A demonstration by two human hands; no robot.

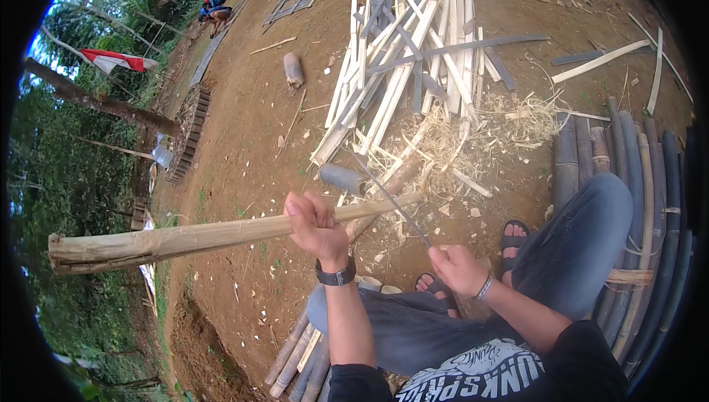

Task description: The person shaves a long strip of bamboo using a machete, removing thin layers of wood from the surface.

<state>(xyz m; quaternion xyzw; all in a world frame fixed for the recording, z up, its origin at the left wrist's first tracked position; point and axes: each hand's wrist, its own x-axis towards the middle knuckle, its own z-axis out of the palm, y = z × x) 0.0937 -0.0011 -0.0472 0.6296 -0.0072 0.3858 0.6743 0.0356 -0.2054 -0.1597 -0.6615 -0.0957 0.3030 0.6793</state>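
Observation:
My left hand (317, 226) is wrapped round a long, pale split-bamboo piece (185, 239). Its thick, layered end juts out to the left, while the narrower end reaches right over the ground. In my right hand (459, 270) is a long, thin knife (399, 208); the fist covers its handle. The grey blade slants up and left, crossing the bamboo near its right end. Whether the edge touches the bamboo, I cannot tell. Beneath them a bamboo pole (399, 178) lies on the soil, with curly shavings (473, 143) around its far end.
Pale and dark bamboo strips (413, 55) are heaped ahead. A short dark bamboo section (341, 178) lies near the blade tip. Whole bamboo poles (628, 158) are stacked at my right, and more poles (295, 365) lie at lower left. Far off, a person (215, 14) bends down.

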